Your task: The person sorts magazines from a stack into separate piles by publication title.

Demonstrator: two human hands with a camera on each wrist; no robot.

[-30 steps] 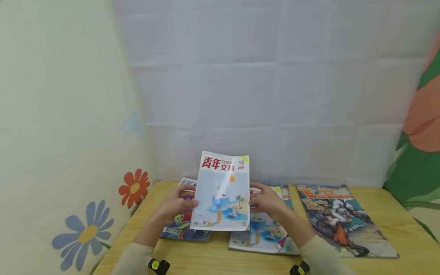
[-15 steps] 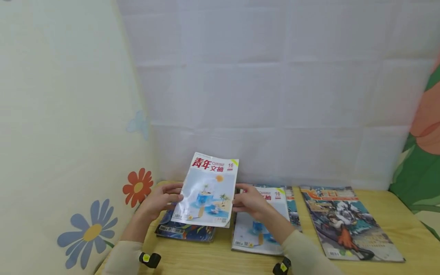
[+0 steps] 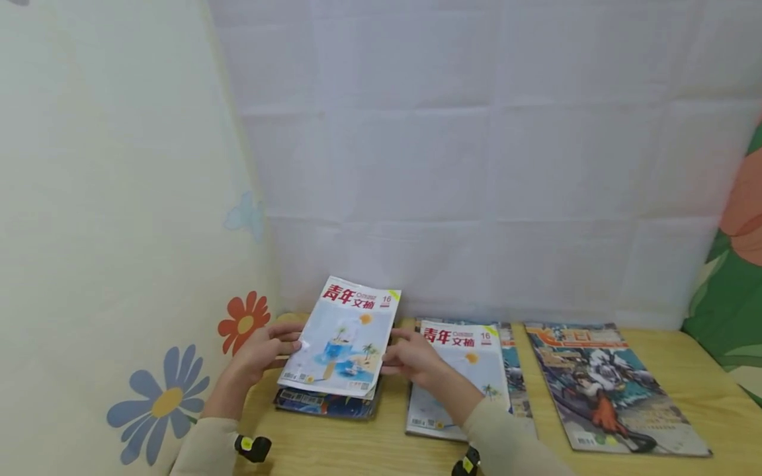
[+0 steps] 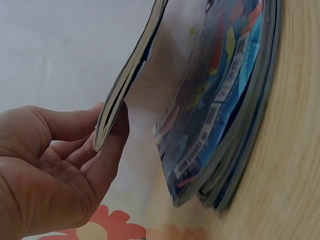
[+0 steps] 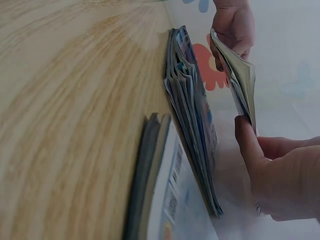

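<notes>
A white magazine (image 3: 342, 337) with red title characters and a beach picture is held by both hands at its two sides. My left hand (image 3: 258, 350) pinches the left edge, thumb on the cover and fingers beneath. On the opposite edge, my right hand (image 3: 413, 357) has the same kind of pinch. Below it lies a pile of dark blue, colourful magazines (image 3: 324, 404); the left wrist view shows a gap between this pile (image 4: 200, 130) and the held magazine (image 4: 131, 70). Most of the pile's top cover is hidden in the head view.
Right of the hands, a matching white magazine (image 3: 434, 396) lies on other magazines, partly behind the right forearm. Further right is a comic magazine (image 3: 613, 390) with an orange title. All lie on a wooden table (image 3: 684, 370) before a white cloth (image 3: 476, 165).
Both hands have carried the white magazine leftward, from between the piles to over the dark blue pile, and in the last half second lowered it. The view has shifted slightly.
</notes>
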